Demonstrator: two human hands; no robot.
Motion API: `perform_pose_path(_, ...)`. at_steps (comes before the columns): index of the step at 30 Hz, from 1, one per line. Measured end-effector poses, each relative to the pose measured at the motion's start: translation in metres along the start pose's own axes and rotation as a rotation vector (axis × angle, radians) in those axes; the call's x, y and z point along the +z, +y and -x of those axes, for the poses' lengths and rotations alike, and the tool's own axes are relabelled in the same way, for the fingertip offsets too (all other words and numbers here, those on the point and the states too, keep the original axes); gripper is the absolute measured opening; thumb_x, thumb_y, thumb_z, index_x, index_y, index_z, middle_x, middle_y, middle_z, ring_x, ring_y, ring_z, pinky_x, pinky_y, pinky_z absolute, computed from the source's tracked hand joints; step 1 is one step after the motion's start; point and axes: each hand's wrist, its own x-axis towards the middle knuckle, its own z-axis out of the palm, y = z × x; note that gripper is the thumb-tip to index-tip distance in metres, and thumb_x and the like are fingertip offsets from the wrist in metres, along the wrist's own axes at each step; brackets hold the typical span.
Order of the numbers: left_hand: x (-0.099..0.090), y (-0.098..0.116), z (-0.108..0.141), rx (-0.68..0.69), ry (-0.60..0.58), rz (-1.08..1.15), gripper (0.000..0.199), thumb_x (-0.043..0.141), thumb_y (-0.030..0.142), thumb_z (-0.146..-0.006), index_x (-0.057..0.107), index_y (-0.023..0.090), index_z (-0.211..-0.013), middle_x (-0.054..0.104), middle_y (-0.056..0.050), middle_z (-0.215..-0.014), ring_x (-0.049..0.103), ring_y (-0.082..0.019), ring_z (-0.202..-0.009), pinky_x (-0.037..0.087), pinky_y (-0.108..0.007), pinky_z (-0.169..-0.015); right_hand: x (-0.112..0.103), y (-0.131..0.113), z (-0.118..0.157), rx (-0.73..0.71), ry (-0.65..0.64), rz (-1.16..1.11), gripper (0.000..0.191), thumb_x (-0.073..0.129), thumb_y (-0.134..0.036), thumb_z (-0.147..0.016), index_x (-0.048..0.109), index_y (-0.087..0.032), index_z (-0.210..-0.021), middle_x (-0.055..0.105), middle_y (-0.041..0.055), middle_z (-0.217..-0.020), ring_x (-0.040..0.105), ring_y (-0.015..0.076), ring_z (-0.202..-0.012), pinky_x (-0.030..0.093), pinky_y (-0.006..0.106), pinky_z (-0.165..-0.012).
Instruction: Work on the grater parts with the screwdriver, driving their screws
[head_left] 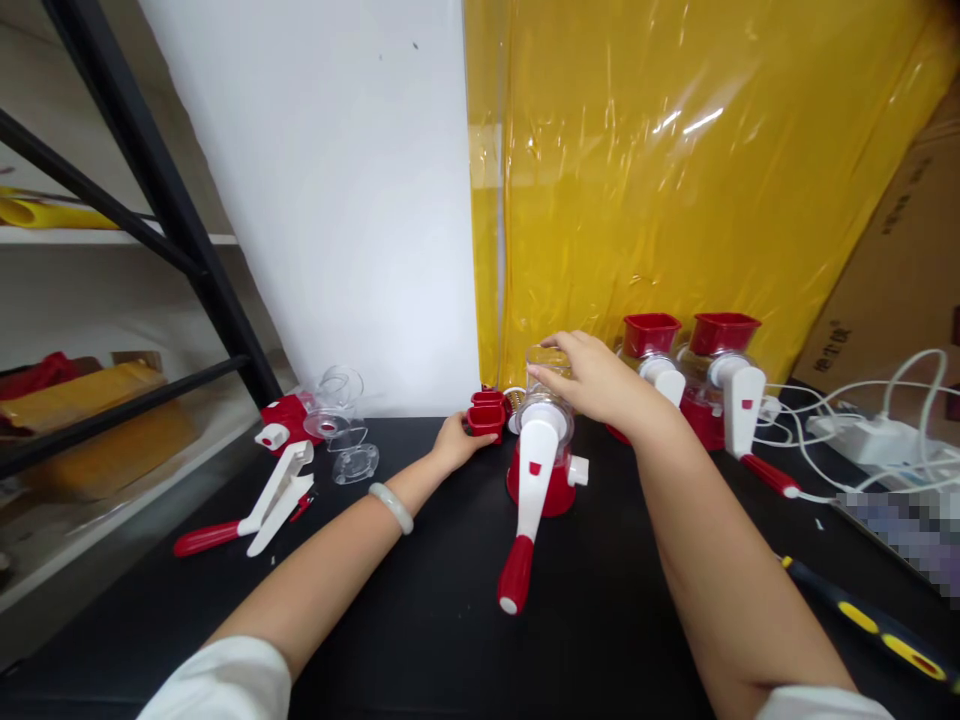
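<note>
Presently, we note the crank grinder (541, 445) near twelve o'clock, the right hand (596, 378) clasping its clear chute (538, 357), the left hand (456, 446) gripping a red hopper (484, 420) at the grinder's ten o'clock.

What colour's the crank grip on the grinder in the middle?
The crank grip is red with a white tip, best seen in the head view.

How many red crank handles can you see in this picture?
3: the middle handle is on the middle grinder, the right handle on the rightmost grinder, and the left handle on the tabletop. Another may be hidden behind the right forearm.
</note>
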Motion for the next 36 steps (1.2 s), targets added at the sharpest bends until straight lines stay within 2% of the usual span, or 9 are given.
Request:
perform_pose_path(3, -0.008, 0.001, 0.007, -0.041, 0.039, -0.016, 0.062, 0.094, 0.041, -0.048, 0.063, 0.015, -0.095, 0.075, -0.014, -0.102, 0.071, -0.03, -0.098, 0.054, -0.043, -0.089, -0.002, -0.001, 0.001, 0.015, -0.003, 0.006, 0.046, 0.055, -0.049, -0.095, 0.06, -0.014, -0.124, 0.065, 0.0193, -0.12, 0.059, 0.0351, -0.119, 0.046, 0.049, -0.101)
perform_pose_path(8, -0.022, -0.001, 0.014, -0.108, -0.156, 0.184, 0.058, 0.088, 0.053, -0.056, 0.069, 0.013, -0.093, 0.076, -0.012, -0.097, 0.072, -0.026, -0.093, 0.055, -0.039, -0.09, -0.004, -0.001, 0.002, 0.018, -0.016, 0.005, 0.047, 0.055, -0.049, -0.095, 0.06, -0.012, -0.124, 0.065, 0.0205, -0.121, 0.058, 0.0349, -0.12, 0.046, 0.048, -0.102)
perform_pose_path(14, -0.017, -0.001, 0.001, -0.138, -0.174, 0.252, 0.055, 0.086, 0.054, -0.058, 0.071, 0.011, -0.089, 0.076, -0.012, -0.094, 0.072, -0.023, -0.09, 0.054, -0.037, -0.091, -0.003, 0.003, 0.002, 0.015, -0.015, 0.001, 0.046, 0.055, -0.051, -0.095, 0.06, -0.015, -0.124, 0.065, 0.0188, -0.121, 0.06, 0.034, -0.118, 0.047, 0.047, -0.1)
perform_pose_path(20, -0.006, -0.003, -0.013, -0.066, -0.105, 0.186, 0.053, 0.092, 0.043, -0.053, 0.071, 0.013, -0.091, 0.076, -0.011, -0.097, 0.071, -0.025, -0.093, 0.052, -0.039, -0.095, -0.003, 0.004, 0.003, 0.006, -0.02, -0.006, 0.047, 0.054, -0.052, -0.094, 0.06, -0.015, -0.123, 0.064, 0.0185, -0.122, 0.061, 0.0336, -0.115, 0.048, 0.046, -0.098)
perform_pose_path(26, -0.008, -0.011, -0.017, -0.06, -0.02, 0.137, 0.08, 0.096, 0.032, -0.046, 0.06, 0.012, -0.115, 0.073, -0.014, -0.104, 0.071, -0.027, -0.094, 0.054, -0.045, -0.092, -0.006, -0.002, 0.005, 0.03, -0.052, -0.001, 0.046, 0.055, -0.049, -0.095, 0.06, -0.015, -0.125, 0.063, 0.0183, -0.12, 0.061, 0.0327, -0.117, 0.047, 0.044, -0.1)
perform_pose_path(33, -0.014, -0.014, -0.015, -0.037, -0.099, 0.15, 0.085, 0.098, 0.026, -0.04, 0.056, 0.014, -0.112, 0.072, -0.014, -0.106, 0.07, -0.026, -0.098, 0.054, -0.046, -0.094, -0.006, 0.002, 0.004, 0.03, -0.062, -0.005, 0.048, 0.054, -0.051, -0.094, 0.058, -0.015, -0.126, 0.062, 0.0185, -0.123, 0.06, 0.0333, -0.119, 0.046, 0.046, -0.102)
perform_pose_path(36, -0.015, -0.011, -0.01, 0.016, -0.115, 0.086, 0.076, 0.098, 0.027, -0.041, 0.057, 0.016, -0.103, 0.071, -0.014, -0.108, 0.069, -0.026, -0.099, 0.053, -0.045, -0.094, -0.006, 0.002, 0.004, 0.033, -0.078, 0.002, 0.049, 0.053, -0.053, -0.094, 0.058, -0.015, -0.126, 0.062, 0.0184, -0.122, 0.059, 0.0336, -0.119, 0.046, 0.046, -0.102)
